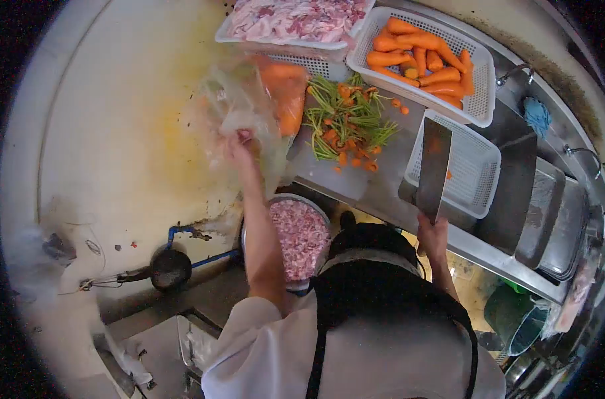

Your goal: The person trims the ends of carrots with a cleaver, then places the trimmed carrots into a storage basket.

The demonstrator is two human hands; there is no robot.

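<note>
My left hand (241, 145) is closed on the top of a clear plastic bag (239, 100), whose lower part holds carrots (290, 100) at the left end of the steel counter. A large cleaver (434, 163) is in my right hand (433, 234), its broad blade upright over the counter edge, just left of an almost empty white basket (472, 163). Between the bag and that basket lies a pile of green carrot tops (349, 123) with orange cut ends. A white basket (485, 73) full of whole carrots (422, 56) stands behind the pile.
A tray of raw meat (296, 23) stands at the back. Below my left forearm is a bowl of chopped meat (299, 239). Sinks, taps (515, 73) and a blue cloth (536, 118) are at the right. A green bin (512, 312) stands lower right.
</note>
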